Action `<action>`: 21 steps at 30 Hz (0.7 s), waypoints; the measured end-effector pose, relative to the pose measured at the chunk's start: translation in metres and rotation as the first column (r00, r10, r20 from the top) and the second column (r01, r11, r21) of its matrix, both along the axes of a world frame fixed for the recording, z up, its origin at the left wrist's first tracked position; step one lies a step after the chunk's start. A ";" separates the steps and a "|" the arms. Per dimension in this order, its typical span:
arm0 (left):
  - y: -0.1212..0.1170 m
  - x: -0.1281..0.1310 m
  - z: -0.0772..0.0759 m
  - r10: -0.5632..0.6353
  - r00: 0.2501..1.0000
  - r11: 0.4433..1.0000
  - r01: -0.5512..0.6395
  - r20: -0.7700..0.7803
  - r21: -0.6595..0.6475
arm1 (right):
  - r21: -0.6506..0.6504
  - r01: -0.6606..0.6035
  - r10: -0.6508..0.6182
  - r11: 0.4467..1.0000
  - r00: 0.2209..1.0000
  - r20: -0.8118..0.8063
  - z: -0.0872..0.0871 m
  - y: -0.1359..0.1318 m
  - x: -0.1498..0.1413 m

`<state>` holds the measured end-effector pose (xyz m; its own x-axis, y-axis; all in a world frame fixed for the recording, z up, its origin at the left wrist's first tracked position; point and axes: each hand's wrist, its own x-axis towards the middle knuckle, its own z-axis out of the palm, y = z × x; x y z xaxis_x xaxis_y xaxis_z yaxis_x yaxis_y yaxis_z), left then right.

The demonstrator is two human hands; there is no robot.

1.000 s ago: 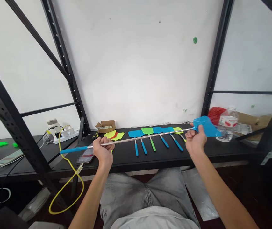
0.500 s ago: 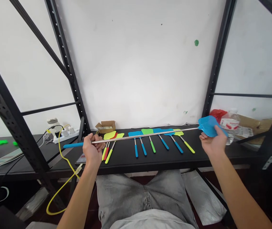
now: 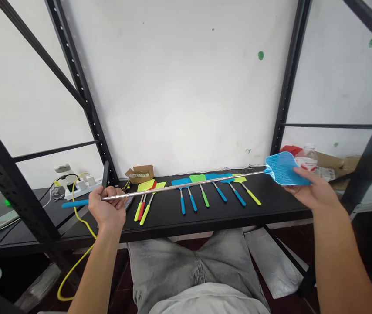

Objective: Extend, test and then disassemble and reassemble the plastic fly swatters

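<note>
A blue fly swatter [image 3: 186,185] with a long, extended metal rod is held level above the black shelf. My left hand [image 3: 109,207] is closed around the rod beside its blue handle. On the other side, my right hand [image 3: 315,189] pinches the edge of the blue mesh head. Below lie several shorter swatters: blue ones, a green swatter [image 3: 204,192] and a yellow swatter [image 3: 251,192] in a row at the middle. To the left, close to my left hand, two yellow swatters and a red swatter [image 3: 142,208] lie together.
A small open cardboard box [image 3: 140,173] stands at the back left, near a white power strip [image 3: 83,187] with a yellow cable [image 3: 75,266]. At right are a plastic bottle [image 3: 308,159] and a red bag [image 3: 290,150]. Black metal posts [image 3: 285,87] flank the shelf.
My left hand has moved left with the handle end. My right hand has turned, so the mesh head now faces me more. The view has shifted slightly.
</note>
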<state>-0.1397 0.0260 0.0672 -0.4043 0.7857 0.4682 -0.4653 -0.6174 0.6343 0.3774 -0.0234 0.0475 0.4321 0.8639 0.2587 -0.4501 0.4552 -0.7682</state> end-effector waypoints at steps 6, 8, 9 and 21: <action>-0.001 -0.008 0.001 0.012 1.000 1.000 -0.012 0.010 0.004 | -0.118 -0.065 0.074 0.991 0.995 0.070 -0.008 -0.013 0.007; -0.001 -0.012 0.001 -0.001 1.000 1.000 0.001 0.013 0.001 | -0.198 -0.092 0.113 0.976 0.989 0.097 -0.009 -0.016 0.006; -0.001 -0.014 0.001 -0.005 1.000 1.000 0.005 0.016 -0.004 | -0.230 -0.090 0.113 0.969 0.990 0.089 -0.009 -0.017 0.005; -0.001 -0.025 0.000 0.023 0.989 0.999 -0.016 0.148 -0.046 | -0.157 -0.361 0.386 0.919 0.905 0.178 -0.006 -0.012 -0.018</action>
<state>-0.1645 0.0251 0.0668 -0.4826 0.7955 0.3665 -0.5446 -0.6002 0.5858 0.3599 -0.0358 0.0412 0.0209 0.9810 0.1926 -0.3996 0.1848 -0.8979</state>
